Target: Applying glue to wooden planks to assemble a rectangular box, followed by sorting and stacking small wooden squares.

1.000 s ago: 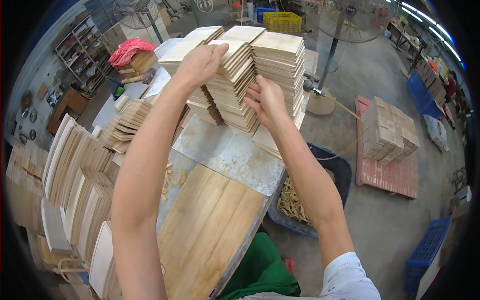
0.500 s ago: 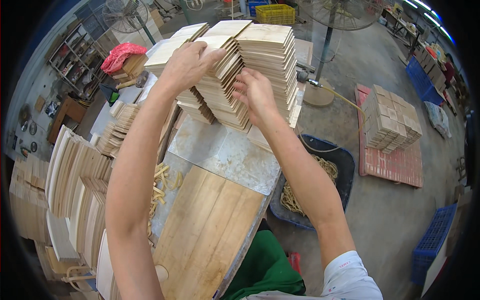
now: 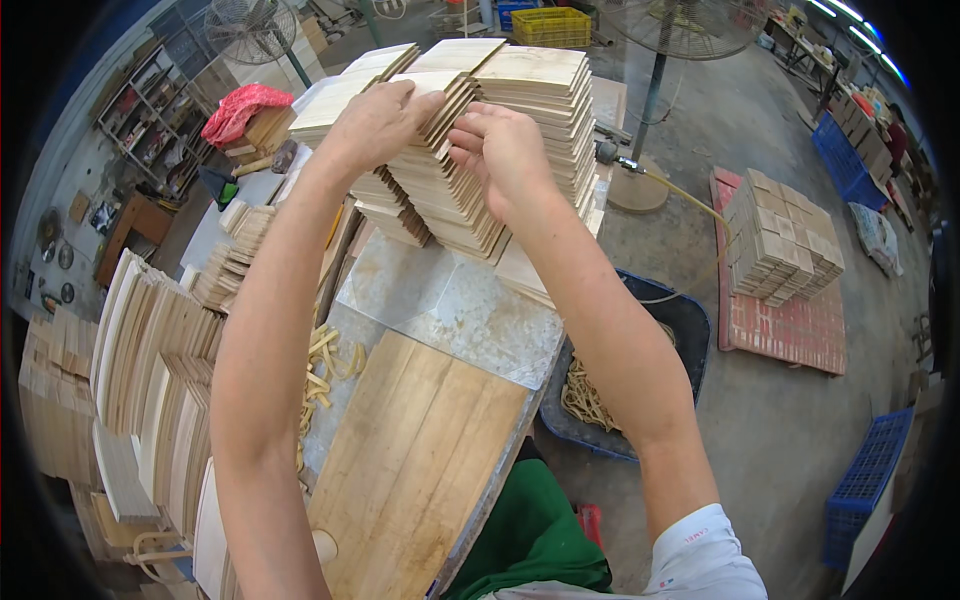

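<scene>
I take the leaning stack of thin pale wooden boards (image 3: pixel 440 170) as the work in hand: it stands on the grey metal-topped bench (image 3: pixel 450 300), tilted toward my left, its flat faces up and its long axis running away from me. Each board looks light, stiff and dry, likely to slide over its neighbour, so I'd judge the grip belongs on the opposing edges, squeezing a bundle together. My left hand (image 3: pixel 375 125) lies curled over the top left corner of that stack; my right hand (image 3: pixel 500 155) pinches the near edges of the upper boards, fingers closed on them, though how many boards I cannot tell. Right of the stack stands a squarer pile of the same boards (image 3: pixel 545 95). Nearer me than the stack lies a wide brown plank panel (image 3: pixel 420 480).
</scene>
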Motion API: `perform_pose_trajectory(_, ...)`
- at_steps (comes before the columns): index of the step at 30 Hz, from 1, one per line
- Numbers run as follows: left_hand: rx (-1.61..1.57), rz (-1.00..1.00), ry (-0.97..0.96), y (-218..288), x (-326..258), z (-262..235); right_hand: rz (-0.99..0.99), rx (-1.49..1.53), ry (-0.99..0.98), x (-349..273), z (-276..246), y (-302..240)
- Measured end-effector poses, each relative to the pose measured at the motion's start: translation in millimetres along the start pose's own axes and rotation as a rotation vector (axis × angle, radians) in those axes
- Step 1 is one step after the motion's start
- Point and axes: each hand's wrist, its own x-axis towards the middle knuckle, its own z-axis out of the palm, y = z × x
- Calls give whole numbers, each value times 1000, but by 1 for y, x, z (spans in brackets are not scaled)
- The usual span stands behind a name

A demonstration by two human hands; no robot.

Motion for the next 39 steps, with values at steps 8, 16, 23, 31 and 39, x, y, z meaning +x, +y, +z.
perform_pose_trajectory(8, 25, 78, 124, 5, -23, 4, -14, 132, -3, -7, 13, -9)
perform_pose_trajectory(16, 180, 129, 188, 11, -23, 1, -125, -23, -33, 4, 6, -6)
perform_pose_trajectory(23, 196, 189, 469, 13, -39, -1, -331, -488, -80, -2, -17, -3)
perform_pose_trajectory(31, -487, -204, 742, 28, -129, -31, -842, -1322, -251, 1, -10, -7)
perform_pose_trajectory(39, -1716, -587, 760, 22, -303, 48, -382, -2144, -386, 29, 40, -10)
